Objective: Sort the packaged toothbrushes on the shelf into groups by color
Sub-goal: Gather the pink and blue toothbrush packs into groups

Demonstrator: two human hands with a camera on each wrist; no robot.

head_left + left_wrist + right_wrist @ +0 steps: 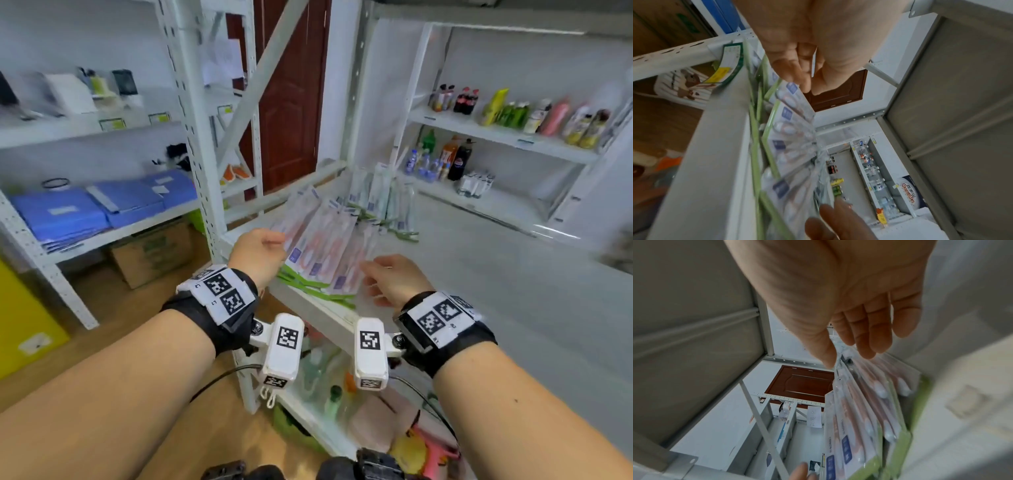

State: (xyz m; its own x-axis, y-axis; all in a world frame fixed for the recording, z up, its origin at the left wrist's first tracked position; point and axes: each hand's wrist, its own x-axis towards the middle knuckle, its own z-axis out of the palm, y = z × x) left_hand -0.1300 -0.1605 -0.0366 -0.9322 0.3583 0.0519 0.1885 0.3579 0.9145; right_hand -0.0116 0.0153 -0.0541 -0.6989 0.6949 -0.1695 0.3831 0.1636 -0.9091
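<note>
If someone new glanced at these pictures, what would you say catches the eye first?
First, the fan of pink toothbrush packs at the front edge of the white shelf, with the left hand at its left edge and the right hand at its right. Behind it, a group of green toothbrush packs lies further back on the same shelf. The dark red door stands out beyond.

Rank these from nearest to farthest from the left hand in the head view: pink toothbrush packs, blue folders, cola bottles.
1. Pink toothbrush packs, right beside the left hand.
2. Blue folders, on the left shelf.
3. Cola bottles, upper right shelf.
</note>
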